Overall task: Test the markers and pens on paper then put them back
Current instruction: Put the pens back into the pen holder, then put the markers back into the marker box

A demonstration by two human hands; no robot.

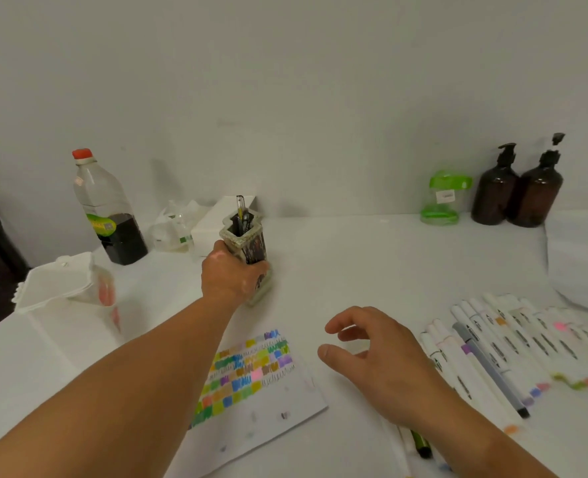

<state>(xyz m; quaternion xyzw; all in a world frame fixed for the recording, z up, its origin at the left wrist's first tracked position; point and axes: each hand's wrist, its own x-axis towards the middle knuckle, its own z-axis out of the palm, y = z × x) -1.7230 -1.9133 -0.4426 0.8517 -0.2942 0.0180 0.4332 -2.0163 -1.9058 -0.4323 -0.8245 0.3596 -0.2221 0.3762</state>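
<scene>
My left hand (228,276) grips a tall decorated pen holder (249,241) that stands in the middle of the white table, with a few pens (240,212) sticking out of its top. My right hand (371,353) hovers open above the table, fingers curled, holding nothing. A sheet of paper (261,405) covered with rows of coloured test scribbles lies between my forearms. To the right lies a row of several white-bodied markers (513,343), with a grey pen (492,370) across them. A green-tipped pen (421,443) pokes out from under my right wrist.
A large bottle of dark liquid with a red cap (108,208) stands at the back left, next to a white box (216,224). A white open-lidded container (58,291) sits at the left. A green jar (444,198) and two brown pump bottles (520,191) line the back right.
</scene>
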